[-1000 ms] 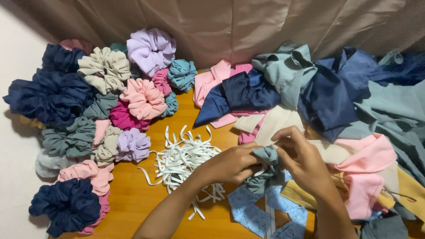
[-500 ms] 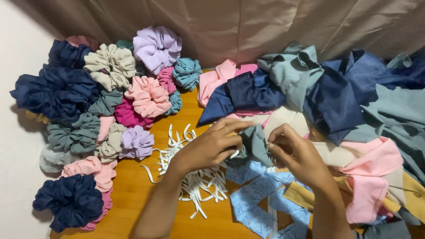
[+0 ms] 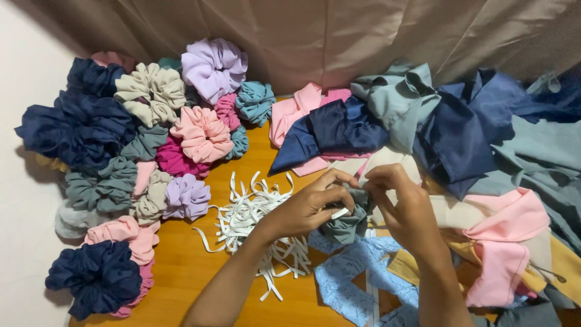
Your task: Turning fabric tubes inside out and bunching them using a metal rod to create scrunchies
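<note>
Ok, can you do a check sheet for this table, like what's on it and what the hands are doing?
Surface: orange-brown wooden table, mostly covered.
Job's things: bunched grey-teal fabric piece pinched between both hands, a white strip end poking out.
Clutter: pile of white elastic strips; finished ruffled fabric scrunchies in navy, pink, lilac, beige, teal at left; loose fabric pieces at right; light blue lace strip.
Fingers: left hand and right hand both gripping the fabric.
Cables: nothing seen.
Surroundings: beige draped curtain behind; white wall at left.
</note>
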